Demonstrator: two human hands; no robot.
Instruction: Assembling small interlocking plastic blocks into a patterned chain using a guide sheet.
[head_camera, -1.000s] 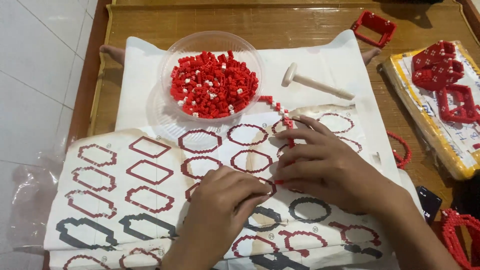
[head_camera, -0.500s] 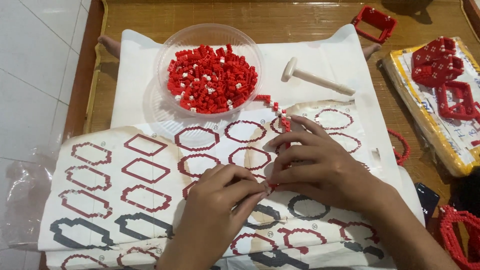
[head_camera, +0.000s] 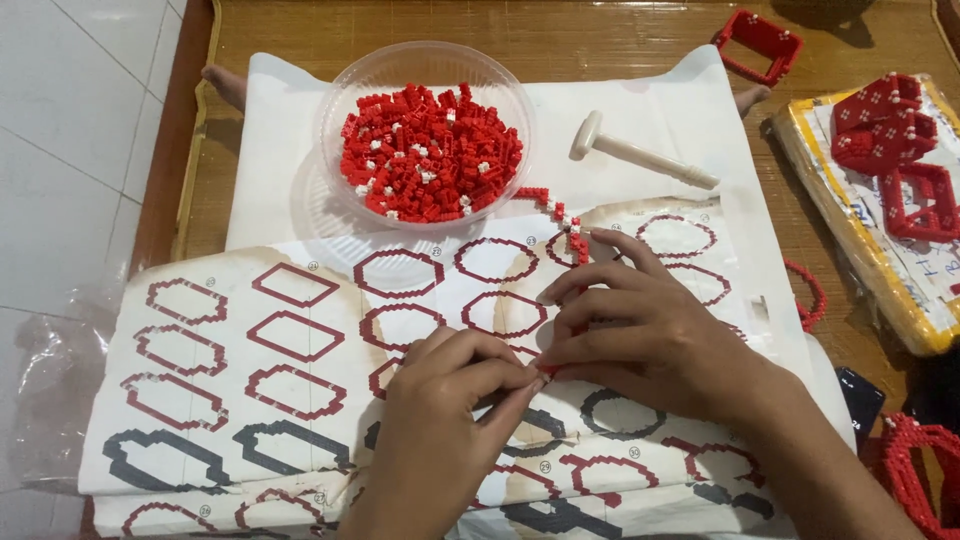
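Head view: your left hand (head_camera: 440, 420) and right hand (head_camera: 650, 335) meet fingertip to fingertip over pattern sheet (head_camera: 250, 360). Fingers pinched together on something small and red, mostly hidden beneath them. Red brick chain (head_camera: 560, 215) runs from clear bowl (head_camera: 430, 140) of red bricks to under your right fingers. White mallet (head_camera: 640, 155) lies beyond. Finished red frames at right edge, cut off.

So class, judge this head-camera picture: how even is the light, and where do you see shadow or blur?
Head view: soft, even light, no harsh glare; faint shadow under the bowl and mallet; both hands, left and right, look sharp; the top right corner falls dark.
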